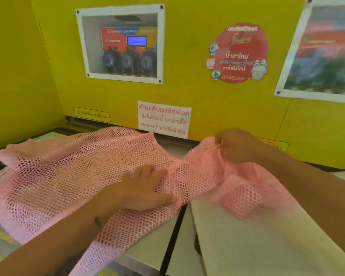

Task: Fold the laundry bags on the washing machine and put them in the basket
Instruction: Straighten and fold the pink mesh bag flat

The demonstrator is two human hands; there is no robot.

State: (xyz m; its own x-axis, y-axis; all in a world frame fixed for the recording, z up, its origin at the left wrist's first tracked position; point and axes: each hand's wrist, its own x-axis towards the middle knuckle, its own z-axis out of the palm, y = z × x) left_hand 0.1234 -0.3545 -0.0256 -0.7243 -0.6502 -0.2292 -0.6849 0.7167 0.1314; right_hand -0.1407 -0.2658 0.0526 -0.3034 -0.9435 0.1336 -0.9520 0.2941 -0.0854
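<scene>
Pink mesh laundry bag [68, 176], flattened, empty

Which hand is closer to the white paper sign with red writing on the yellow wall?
The right hand. It pinches the pink mesh laundry bag just below and to the right of the white paper sign. The left hand presses flat on the bag, farther down toward the person.

Both forearms are bare, no sleeves in sight. A thin dark band [97, 222] circles the wrist of the left hand [145, 188]; the right hand [238, 145] shows no rings.
</scene>
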